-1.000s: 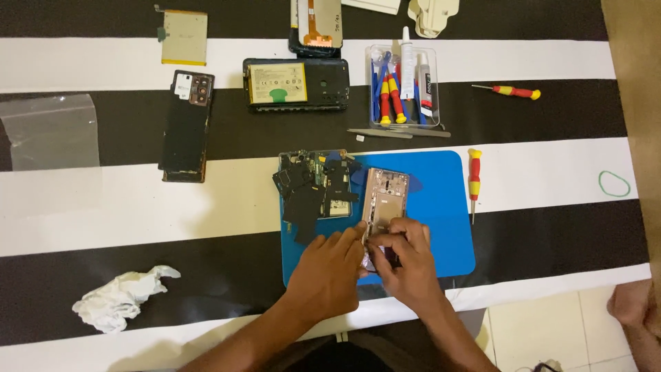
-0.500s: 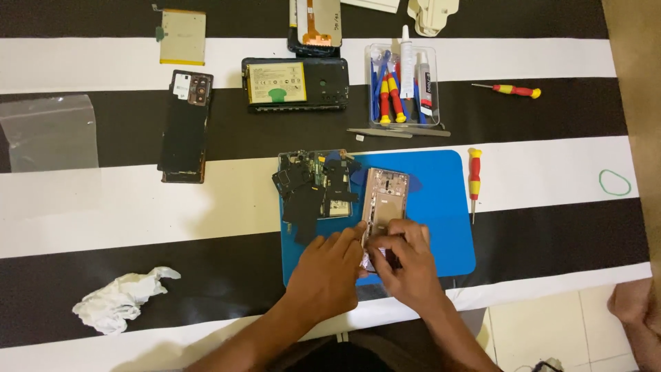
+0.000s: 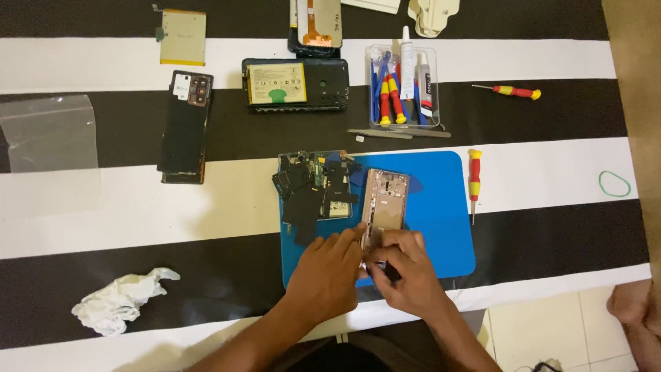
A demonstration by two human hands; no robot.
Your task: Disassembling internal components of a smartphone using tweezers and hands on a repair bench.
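Nothing has shifted in the last second: my left hand (image 3: pixel 329 272) steadies the opened phone frame (image 3: pixel 383 210) on the blue mat (image 3: pixel 441 220), right hand (image 3: pixel 406 272) fingers pinched on a small dark tool (image 3: pixel 387 270) (tip hidden), so the work is holding in place.

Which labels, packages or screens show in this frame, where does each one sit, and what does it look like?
Battery label: on the opened phone at top centre; pale yellow rectangle with a green tab.
Loose battery: top left; yellow-tan rectangle.
Glue tubes: in the clear tool tray, top centre-right; white with dark printing.
Small white sticker: on the black back cover at left.
No lit screen in view.
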